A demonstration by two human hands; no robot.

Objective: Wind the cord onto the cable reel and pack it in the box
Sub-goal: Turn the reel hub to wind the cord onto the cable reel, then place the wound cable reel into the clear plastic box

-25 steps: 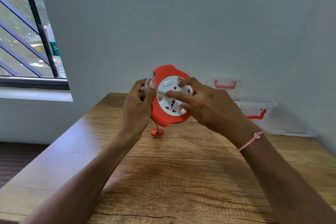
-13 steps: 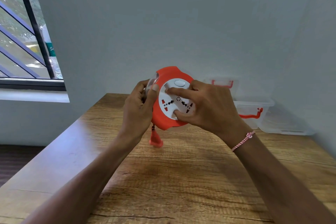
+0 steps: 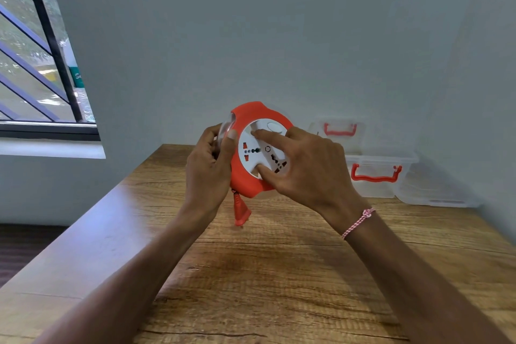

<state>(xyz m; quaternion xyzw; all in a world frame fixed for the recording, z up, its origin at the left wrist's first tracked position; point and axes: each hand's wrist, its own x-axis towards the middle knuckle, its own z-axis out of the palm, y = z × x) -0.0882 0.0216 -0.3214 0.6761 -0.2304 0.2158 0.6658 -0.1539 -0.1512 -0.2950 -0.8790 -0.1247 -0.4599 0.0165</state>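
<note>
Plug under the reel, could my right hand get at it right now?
Probably yes: the plug hangs free below the reel with nothing around it, though the right hand would have to leave the white dial first.

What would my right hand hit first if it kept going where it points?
The cable reel: fingers of the right hand rest on its white face. Beyond, probably the left hand; depth unclear.
</note>
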